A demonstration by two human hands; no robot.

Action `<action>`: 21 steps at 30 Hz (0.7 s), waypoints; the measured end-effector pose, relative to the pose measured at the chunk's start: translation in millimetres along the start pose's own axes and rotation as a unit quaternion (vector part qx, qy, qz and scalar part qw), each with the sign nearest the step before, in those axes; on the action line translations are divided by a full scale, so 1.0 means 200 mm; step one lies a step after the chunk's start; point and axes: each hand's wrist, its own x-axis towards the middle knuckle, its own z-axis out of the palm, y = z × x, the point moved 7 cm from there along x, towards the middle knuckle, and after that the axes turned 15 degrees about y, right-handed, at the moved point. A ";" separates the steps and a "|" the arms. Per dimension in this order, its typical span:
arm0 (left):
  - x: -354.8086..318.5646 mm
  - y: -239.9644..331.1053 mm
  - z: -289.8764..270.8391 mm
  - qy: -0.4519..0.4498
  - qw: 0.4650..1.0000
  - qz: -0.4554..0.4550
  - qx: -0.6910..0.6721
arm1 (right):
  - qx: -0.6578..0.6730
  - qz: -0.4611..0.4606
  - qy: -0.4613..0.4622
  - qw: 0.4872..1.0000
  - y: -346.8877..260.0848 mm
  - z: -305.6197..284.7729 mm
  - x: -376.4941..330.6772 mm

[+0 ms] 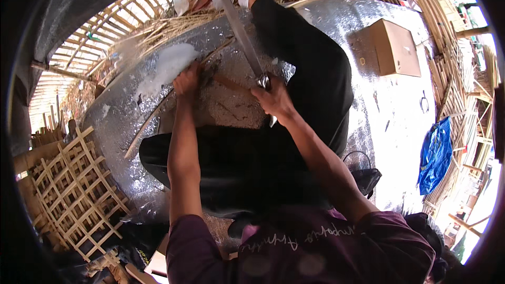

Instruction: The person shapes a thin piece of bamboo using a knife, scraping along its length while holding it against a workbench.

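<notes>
My right hand (pixel 274 97) grips the handle of a long machete (pixel 241 34), whose straight metal blade points up and slightly left, away from me. My left hand (pixel 188 79) is closed round a thin, curved bamboo strip (pixel 150 124). One end of the strip reaches down toward my knee, and its other end seems to come out past my fingers toward the blade. The blade and the strip look apart. Both hands are over a brown, debris-strewn patch (pixel 231 111) between my dark-trousered legs. Part of the machete's handle is hidden by my fingers.
A silvery sheet (pixel 392 105) covers the floor. A cardboard box (pixel 397 47) stands at the far right, with a blue plastic bag (pixel 435 155) nearer. A white lump (pixel 171 66) lies beside my left hand. Woven bamboo lattice (pixel 79 189) is at the left; slatted bamboo edges the space.
</notes>
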 end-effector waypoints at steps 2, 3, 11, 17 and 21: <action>0.05 0.00 0.06 -0.158 0.980 -0.068 -0.096 | -0.007 0.019 0.007 1.000 0.05 -0.02 -0.03; 0.05 0.00 0.05 -0.152 0.981 -0.068 -0.095 | -0.010 0.028 0.017 0.999 0.05 -0.01 -0.04; -0.08 -0.02 0.06 -0.188 0.981 -0.052 -0.003 | 0.012 0.116 -0.042 0.992 0.03 0.08 -0.13; -0.10 -0.05 0.02 -0.012 0.999 0.009 -0.029 | 0.074 0.171 -0.063 0.980 -0.01 0.13 -0.28; -0.07 -0.02 0.03 -0.058 0.988 -0.032 -0.141 | 0.061 0.184 -0.080 0.978 -0.04 0.06 -0.33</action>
